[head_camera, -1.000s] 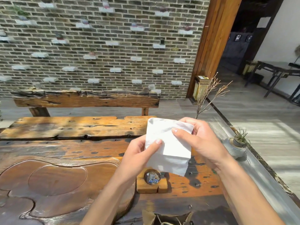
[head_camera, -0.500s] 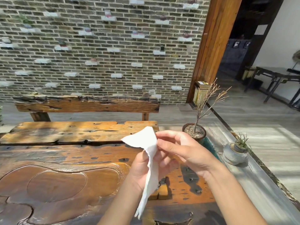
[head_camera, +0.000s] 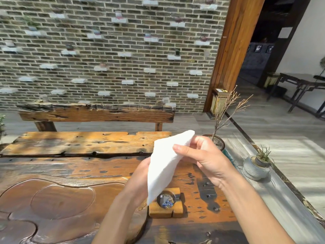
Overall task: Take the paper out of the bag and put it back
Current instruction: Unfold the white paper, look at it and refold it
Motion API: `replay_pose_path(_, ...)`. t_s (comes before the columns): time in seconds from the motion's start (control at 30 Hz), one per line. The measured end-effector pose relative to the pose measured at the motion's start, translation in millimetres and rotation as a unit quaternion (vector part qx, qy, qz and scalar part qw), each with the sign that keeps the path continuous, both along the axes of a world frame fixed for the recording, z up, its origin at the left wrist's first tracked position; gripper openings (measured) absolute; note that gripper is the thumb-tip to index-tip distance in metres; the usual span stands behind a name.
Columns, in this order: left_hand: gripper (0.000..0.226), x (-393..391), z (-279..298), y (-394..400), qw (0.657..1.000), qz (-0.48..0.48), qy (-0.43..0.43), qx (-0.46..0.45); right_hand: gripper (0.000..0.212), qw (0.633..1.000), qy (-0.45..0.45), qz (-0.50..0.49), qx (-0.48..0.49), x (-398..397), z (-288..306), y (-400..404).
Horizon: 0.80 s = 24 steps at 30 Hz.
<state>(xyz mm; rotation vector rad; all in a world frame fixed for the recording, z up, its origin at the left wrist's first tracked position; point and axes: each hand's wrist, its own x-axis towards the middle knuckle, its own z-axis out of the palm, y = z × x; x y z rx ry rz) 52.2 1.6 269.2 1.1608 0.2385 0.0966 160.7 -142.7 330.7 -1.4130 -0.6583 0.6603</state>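
Observation:
A white folded paper (head_camera: 165, 164) hangs in the air above the wooden table (head_camera: 88, 166), tilted with its top corner up and to the right. My right hand (head_camera: 204, 161) pinches its upper right edge between thumb and fingers. My left hand (head_camera: 140, 175) is behind the paper's left side, mostly hidden by it, and holds it from the back. Only a sliver of the brown bag's top edge (head_camera: 202, 242) shows at the bottom of the view, below my hands.
A small wooden block with a glass ball (head_camera: 166, 201) sits on the table under the paper. A potted bare twig (head_camera: 218, 141) and a grey stone pot (head_camera: 255, 169) stand at the right. A wooden bench (head_camera: 96, 111) is behind the table.
The paper went from flat and facing me, to folded and hanging down, to spread again and tilted up to the right. The view rose, so the bag slid almost out of sight.

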Motion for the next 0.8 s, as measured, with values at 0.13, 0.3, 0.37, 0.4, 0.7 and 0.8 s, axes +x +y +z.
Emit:
replay_pose_path(0.13, 0.062, -6.4, 7.4, 14.9, 0.999, -0.010, -0.045, -0.012, 0.021, 0.999, -0.027, -0.036, 0.016, 6.7, -0.1, 0.5)
replay_pose_path(0.3, 0.038, -8.0, 12.3, 8.4, 0.980, 0.067, -0.088, 0.163, 0.015, 0.998, -0.025, -0.049, 0.043, 6.8, -2.7, 2.5)
replay_pose_path(0.37, 0.027, -8.5, 14.6, 6.6, 0.976, 0.085, -0.108, 0.167, 0.024, 0.998, -0.033, -0.036, 0.049, 5.4, -5.1, 2.8)
replay_pose_path(0.4, 0.025, -8.8, 15.5, 5.4, 0.977, 0.094, -0.115, 0.153, 0.030, 0.998, -0.037, -0.024, 0.055, 4.5, -7.0, 2.4)
replay_pose_path(0.7, 0.026, -4.2, 16.6, -4.4, 0.973, 0.148, -0.110, 0.137, 0.056, 0.993, 0.022, 0.059, 0.097, -2.7, -32.8, -9.1)
replay_pose_path(0.8, 0.028, -4.5, 17.2, -6.0, 0.971, 0.152, -0.104, 0.150, 0.042, 0.995, 0.008, 0.019, 0.093, -3.4, -30.7, -8.8)
